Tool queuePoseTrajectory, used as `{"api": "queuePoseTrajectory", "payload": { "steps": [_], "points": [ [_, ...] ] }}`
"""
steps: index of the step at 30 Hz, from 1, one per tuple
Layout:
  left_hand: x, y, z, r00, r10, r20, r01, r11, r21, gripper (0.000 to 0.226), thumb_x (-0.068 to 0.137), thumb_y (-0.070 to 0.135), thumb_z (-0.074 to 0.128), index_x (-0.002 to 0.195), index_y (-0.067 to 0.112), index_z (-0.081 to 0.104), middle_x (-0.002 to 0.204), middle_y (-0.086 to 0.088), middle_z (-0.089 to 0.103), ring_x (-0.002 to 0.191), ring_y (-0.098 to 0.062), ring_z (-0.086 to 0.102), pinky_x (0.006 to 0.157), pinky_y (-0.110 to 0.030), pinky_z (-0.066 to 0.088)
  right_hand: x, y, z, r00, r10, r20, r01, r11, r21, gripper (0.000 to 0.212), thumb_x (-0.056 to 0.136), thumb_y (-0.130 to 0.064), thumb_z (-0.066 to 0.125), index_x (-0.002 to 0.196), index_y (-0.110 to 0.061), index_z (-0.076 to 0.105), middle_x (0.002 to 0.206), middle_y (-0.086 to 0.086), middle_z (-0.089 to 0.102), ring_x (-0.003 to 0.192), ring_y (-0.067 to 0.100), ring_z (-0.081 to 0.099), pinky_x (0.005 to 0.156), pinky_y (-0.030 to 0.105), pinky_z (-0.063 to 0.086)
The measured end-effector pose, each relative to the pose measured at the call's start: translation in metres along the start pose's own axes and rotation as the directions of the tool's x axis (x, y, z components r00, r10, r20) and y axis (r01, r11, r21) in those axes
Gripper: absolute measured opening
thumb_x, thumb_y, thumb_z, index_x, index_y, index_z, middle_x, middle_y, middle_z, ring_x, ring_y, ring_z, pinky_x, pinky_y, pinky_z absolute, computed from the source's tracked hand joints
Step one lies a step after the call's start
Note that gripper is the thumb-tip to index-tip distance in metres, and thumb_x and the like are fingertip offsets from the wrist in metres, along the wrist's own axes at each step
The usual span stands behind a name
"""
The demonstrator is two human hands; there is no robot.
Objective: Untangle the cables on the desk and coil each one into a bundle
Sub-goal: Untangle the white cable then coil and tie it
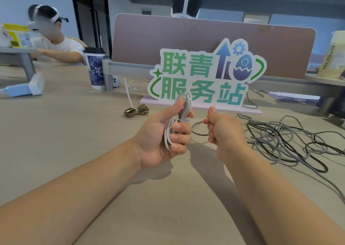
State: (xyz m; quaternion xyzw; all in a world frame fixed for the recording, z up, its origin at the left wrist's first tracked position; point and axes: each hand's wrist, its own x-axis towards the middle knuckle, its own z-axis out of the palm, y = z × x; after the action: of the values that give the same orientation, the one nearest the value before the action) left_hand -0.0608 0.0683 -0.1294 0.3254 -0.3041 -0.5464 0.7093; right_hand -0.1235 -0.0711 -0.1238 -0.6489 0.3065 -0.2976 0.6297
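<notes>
Your left hand grips one white cable bundle, thumb pressed on top and fingers curled round its folded loops, held above the desk. Your right hand is clenched just beside it, pinching one thin white strand that runs from the bundle. One mottled cable lies already coiled by the one sign. To your right sprawls one tangle of grey and black cables; how many, I cannot tell. One cup stands far left.
</notes>
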Motion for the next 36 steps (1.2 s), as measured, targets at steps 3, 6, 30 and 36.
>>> {"api": "queuePoseTrajectory", "payload": {
  "steps": [3, 6, 30, 36],
  "points": [
    [0.001, -0.003, 0.004, 0.997, -0.031, 0.063, 0.031, 0.999, 0.014, 0.033, 0.071, 0.045, 0.075, 0.08, 0.019, 0.058, 0.052, 0.009, 0.037, 0.043, -0.005, 0.034, 0.039, -0.016, 0.034, 0.0, -0.002, 0.0, 0.998, -0.031, -0.057, 0.024, 0.993, -0.113, 0.043, 0.094, -0.038, 0.051, 0.058, -0.014, 0.058, 0.055, 0.001, 0.048, 0.051, 0.018, 0.039, 0.062, 0.033, 0.036],
    [0.0, -0.003, 0.007, 0.996, -0.031, 0.08, 0.028, 0.999, 0.031, 0.033, 0.071, 0.046, 0.074, 0.079, 0.019, 0.056, 0.052, 0.009, 0.036, 0.044, -0.005, 0.035, 0.039, -0.016, 0.034, -0.001, -0.001, 0.0, 0.987, -0.129, -0.093, 0.109, 0.975, -0.191, 0.041, 0.094, -0.035, 0.052, 0.059, -0.014, 0.059, 0.06, -0.001, 0.054, 0.054, 0.015, 0.045, 0.053, 0.028, 0.035],
    [0.013, -0.016, -0.005, 0.979, -0.102, -0.175, 0.132, 0.976, 0.174, 0.02, 0.08, 0.035, 0.059, 0.088, 0.017, 0.059, 0.072, -0.001, 0.051, 0.063, -0.015, 0.046, 0.063, -0.028, 0.042, 0.019, 0.03, -0.017, 0.942, -0.3, -0.15, 0.208, 0.874, -0.44, 0.044, 0.095, -0.03, 0.05, 0.078, 0.008, 0.066, 0.078, 0.021, 0.066, 0.075, 0.035, 0.058, 0.061, 0.033, 0.039],
    [0.014, -0.015, 0.001, 0.972, -0.152, -0.179, 0.171, 0.981, 0.093, 0.023, 0.077, 0.042, 0.063, 0.078, 0.019, 0.058, 0.067, 0.003, 0.047, 0.06, -0.012, 0.042, 0.058, -0.024, 0.04, 0.02, 0.035, -0.012, 0.923, -0.351, -0.155, 0.23, 0.831, -0.506, 0.044, 0.095, -0.032, 0.048, 0.074, 0.003, 0.064, 0.072, 0.016, 0.064, 0.073, 0.033, 0.057, 0.059, 0.033, 0.034]
  ]
}}
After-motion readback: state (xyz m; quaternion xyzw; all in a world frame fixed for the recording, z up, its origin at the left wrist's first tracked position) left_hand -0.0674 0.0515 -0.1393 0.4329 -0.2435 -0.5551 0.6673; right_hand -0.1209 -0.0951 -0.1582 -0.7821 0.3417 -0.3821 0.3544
